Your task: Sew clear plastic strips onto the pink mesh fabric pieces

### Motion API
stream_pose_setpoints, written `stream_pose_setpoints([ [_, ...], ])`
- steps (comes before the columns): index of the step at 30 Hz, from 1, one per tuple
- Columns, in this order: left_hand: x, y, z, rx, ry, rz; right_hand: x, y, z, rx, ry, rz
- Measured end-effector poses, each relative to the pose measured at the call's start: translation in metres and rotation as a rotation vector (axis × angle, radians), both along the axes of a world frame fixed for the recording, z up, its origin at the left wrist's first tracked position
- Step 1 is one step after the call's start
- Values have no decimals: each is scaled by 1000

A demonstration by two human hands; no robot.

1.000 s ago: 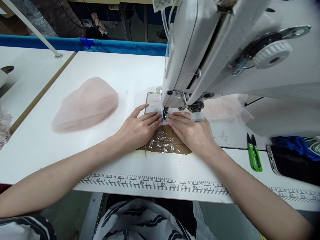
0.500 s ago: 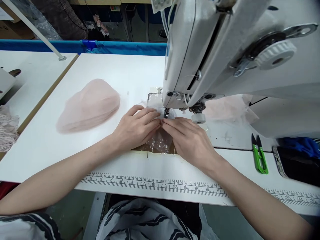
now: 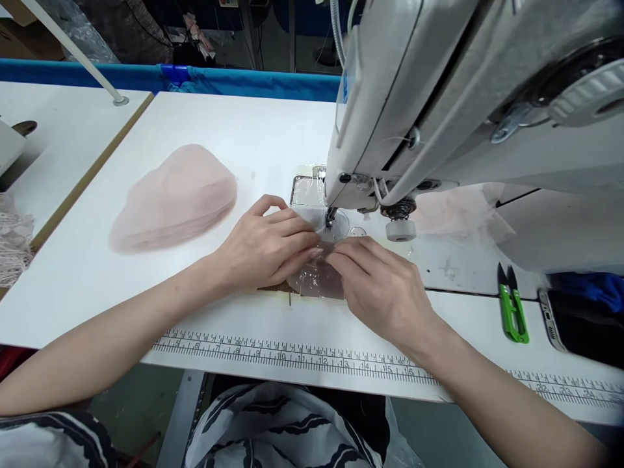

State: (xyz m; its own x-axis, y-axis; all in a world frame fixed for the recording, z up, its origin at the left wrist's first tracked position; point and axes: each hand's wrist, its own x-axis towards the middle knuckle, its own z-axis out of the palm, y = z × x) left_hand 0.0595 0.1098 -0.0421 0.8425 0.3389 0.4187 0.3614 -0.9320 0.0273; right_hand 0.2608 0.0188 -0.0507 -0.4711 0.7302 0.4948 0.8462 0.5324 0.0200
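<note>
A thin, sheer piece of fabric (image 3: 319,276) lies in front of the presser foot (image 3: 331,218) of the sewing machine (image 3: 385,110). My left hand (image 3: 275,246) rests on its left side, fingers closed together and pressing the cloth near the foot. From the right, my right hand (image 3: 377,279) pinches the fabric's edge between thumb and curled fingers, slightly nearer to me than the foot. Both hands cover parts of the cloth, so its full outline is hidden. Left of my hands sits a stack of pale pink sheer fabric pieces (image 3: 175,198).
Green thread snips (image 3: 513,309) and a phone (image 3: 580,318) lie at the right. More pale pink fabric (image 3: 453,211) is under the machine arm. A printed ruler (image 3: 292,357) runs along the front edge of the white table (image 3: 195,305). White lace or cords (image 3: 14,240) lie at far left.
My right hand has drawn back slightly toward me and right, its fingers more curled, leaving the presser foot more exposed. My left hand stays on the cloth. The view has shifted slightly.
</note>
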Motion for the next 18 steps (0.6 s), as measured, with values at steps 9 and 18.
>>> stream_pose_setpoints([
  [9,1,0,4,-258,106,-7,10,0,3,-105,-78,-118],
  [18,9,3,-15,-141,23,-65,8,1,2,-204,-42,-137],
])
